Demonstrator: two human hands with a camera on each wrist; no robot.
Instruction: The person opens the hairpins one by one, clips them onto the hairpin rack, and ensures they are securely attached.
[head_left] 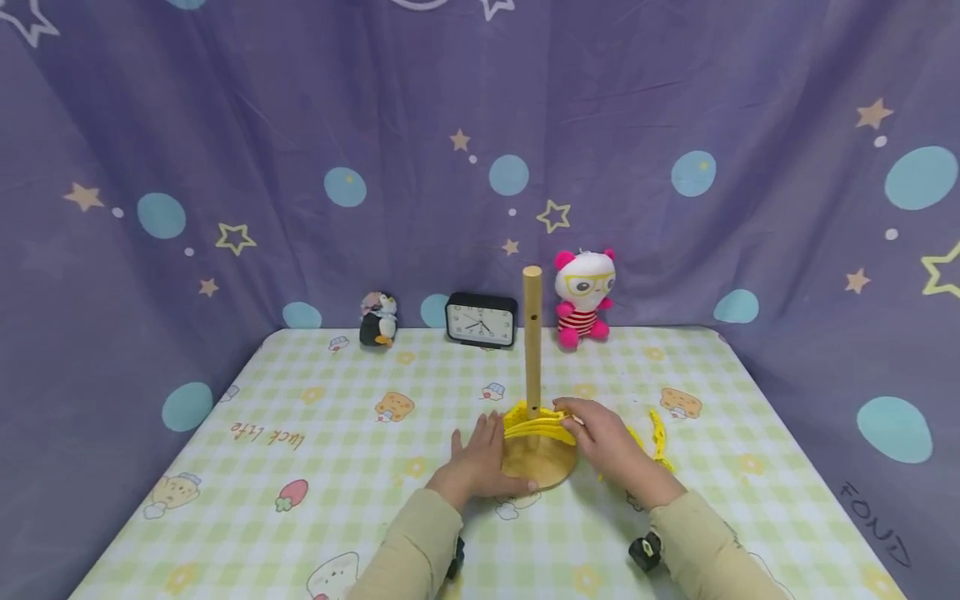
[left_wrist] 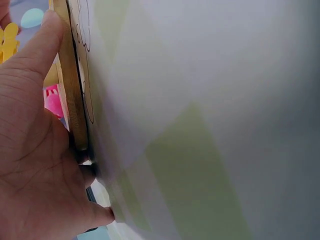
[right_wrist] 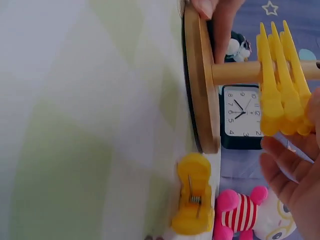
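The left grip (head_left: 480,462) rests against the base (head_left: 543,463), fingers apart. Just above, yellow clips (head_left: 542,428) sit around the post (head_left: 532,346), pinched by the right grip (head_left: 606,446). Further right, another clip (right_wrist: 192,197) lies on the tabletop (head_left: 360,508) (partway along, I'd say: these are nearly placed, that one seems left to add).

Soft, even light across the green-and-white checked tablecloth (head_left: 360,467), and both wrist views blur its squares heavily!
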